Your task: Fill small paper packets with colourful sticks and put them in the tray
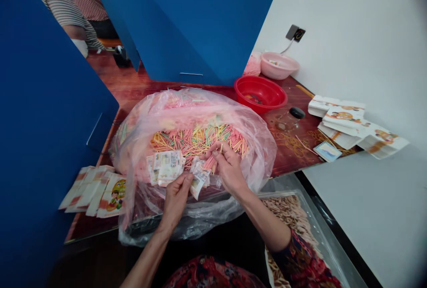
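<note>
A large clear pinkish plastic bag (256,146) lies opened out before me, full of thin pink, yellow, orange and green sticks (190,139). My left hand (176,199) pinches the edge of a small printed packet (199,181) between thumb and fingers. My right hand (230,168) is closed on a small bunch of pink sticks (210,162) at the packet's upper end; a pale yellow tip shows between the fingers. Whether the bunch reaches inside the packet, I cannot tell. More flat printed packets (168,166) lie overlapped on the bag, left of my hands.
Stacked printed packs (91,190) lie at left, others (353,123) at right. A red basin (262,92), pink bowl (279,66), black-lidded jar (290,119), rubber bands (290,143) and small card (327,151) sit at right. Blue partitions (200,21) bound the table. A person (71,3) is beyond.
</note>
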Tool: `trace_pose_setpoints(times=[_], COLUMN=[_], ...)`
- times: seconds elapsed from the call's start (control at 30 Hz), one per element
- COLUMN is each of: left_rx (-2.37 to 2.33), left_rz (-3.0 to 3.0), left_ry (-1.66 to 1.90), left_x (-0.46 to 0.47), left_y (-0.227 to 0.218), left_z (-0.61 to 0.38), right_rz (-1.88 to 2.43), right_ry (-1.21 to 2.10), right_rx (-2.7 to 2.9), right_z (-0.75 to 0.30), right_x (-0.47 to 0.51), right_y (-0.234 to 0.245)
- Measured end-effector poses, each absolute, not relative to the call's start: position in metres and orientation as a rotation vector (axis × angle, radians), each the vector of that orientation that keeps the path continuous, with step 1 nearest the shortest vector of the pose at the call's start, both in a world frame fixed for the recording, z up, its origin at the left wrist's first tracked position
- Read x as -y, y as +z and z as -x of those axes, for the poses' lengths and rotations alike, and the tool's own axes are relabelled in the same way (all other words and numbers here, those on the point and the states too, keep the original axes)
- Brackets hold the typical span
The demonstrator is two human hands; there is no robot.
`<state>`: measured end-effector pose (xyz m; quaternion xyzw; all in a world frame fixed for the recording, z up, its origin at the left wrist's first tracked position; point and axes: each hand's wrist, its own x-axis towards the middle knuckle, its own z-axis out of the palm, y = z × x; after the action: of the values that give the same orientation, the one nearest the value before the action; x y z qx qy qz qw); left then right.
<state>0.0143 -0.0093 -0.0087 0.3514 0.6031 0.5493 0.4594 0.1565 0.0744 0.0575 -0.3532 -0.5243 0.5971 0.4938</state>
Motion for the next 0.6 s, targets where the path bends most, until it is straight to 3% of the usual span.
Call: trace_pose_setpoints(times=[0.6], left_rx=[-1.497], left_rz=[-0.855], left_ry=[1.403], left_x=[0.009], left_y=[-0.001], left_z=[-0.021], right_rz=[0.860], right_ry=[1.576], right_rx=[1.180], right_z=[-0.146], right_x=[-0.067], right_y=[0.052])
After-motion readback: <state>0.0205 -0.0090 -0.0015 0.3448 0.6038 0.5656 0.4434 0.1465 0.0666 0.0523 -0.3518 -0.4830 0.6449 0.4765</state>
